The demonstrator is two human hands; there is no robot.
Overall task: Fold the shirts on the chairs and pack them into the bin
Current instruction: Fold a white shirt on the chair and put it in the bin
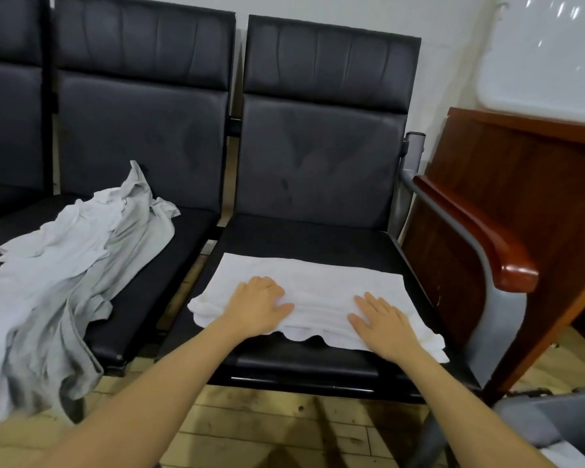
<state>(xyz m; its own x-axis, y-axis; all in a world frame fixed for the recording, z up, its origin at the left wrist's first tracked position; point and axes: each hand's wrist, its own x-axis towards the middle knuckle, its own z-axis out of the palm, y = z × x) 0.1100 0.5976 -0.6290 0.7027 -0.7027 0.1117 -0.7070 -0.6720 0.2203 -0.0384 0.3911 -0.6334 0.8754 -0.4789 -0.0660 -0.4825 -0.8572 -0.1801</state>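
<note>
A folded white shirt (314, 285) lies flat on the seat of the right black chair (318, 238). My left hand (255, 304) rests on its left part with the fingers bent down onto the cloth. My right hand (382, 324) presses flat on its right part, fingers straight. A heap of unfolded light grey shirts (65, 271) drapes over the seat of the middle chair (169, 251) and hangs off its front edge. The grey bin (547, 430) shows at the bottom right corner, with something white inside it.
A third black chair (11, 113) stands at the far left. A wooden armrest (480, 231) on a grey metal frame borders the right chair. Behind it leans a brown wooden panel (520, 184). The floor (257, 430) is wood-patterned.
</note>
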